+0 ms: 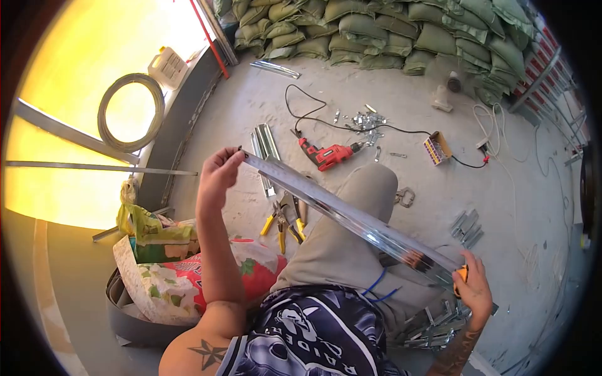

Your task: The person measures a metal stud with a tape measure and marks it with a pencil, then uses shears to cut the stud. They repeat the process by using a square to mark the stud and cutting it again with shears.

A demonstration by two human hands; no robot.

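Note:
A long shiny metal channel [370, 233] slants across my raised knee, from upper left to lower right. At its upper left end my left hand [218, 175] pinches the tip, where a small dark piece shows between finger and thumb. My right hand [475, 289] is closed around an orange tape measure [461, 280] against the lower right end. A pale strip runs along the channel's upper edge; whether it is the tape blade is hard to tell. On the floor beyond lie yellow-handled snips [268, 224], more metal channels [266, 150] and a red drill [327, 155].
Small metal clips [370, 121] lie scattered near the drill. A small box [437, 150] stands by the black cord. Cut metal pieces [466, 227] lie at right. Stacked green sandbags [376, 31] line the back. A wire coil [101, 119] and white jug [168, 67] are at left.

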